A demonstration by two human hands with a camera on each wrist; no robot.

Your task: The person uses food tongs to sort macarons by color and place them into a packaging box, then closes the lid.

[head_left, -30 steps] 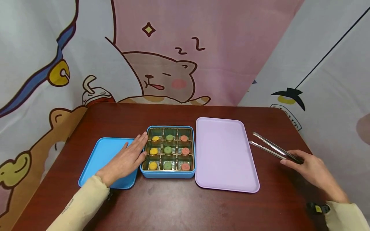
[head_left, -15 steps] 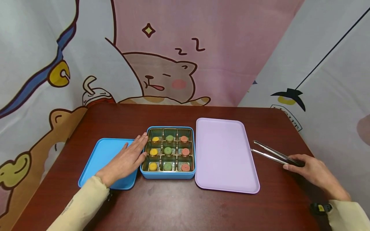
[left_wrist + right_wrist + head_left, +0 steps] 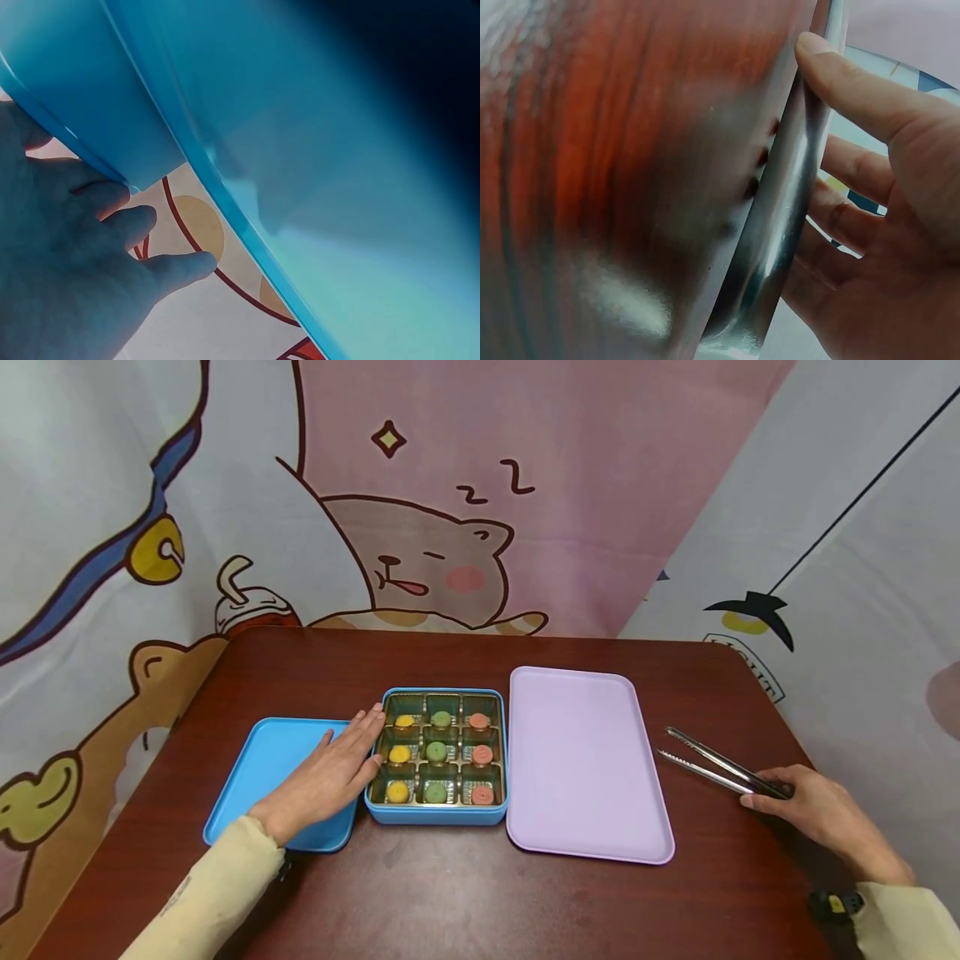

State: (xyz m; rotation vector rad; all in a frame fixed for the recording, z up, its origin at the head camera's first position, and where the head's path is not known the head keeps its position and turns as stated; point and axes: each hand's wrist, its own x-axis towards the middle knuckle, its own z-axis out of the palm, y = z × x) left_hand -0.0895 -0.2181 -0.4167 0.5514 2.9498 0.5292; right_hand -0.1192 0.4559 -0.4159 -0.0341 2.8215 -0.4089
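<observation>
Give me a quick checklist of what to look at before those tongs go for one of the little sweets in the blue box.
1. Box lid off: ok. The blue lid lies on the table beside the blue box.
2. Box steadied: ok. The left hand rests flat against the box's left side.
3. Tongs in hand: ok. The right hand grips the metal tongs at their handle end.
4. Tong tips apart: ok, the two arms are spread.
5. Sweets in place: ok. Nine sweets sit one per compartment.
6. Pink tray bare and close to the box: ok.
</observation>
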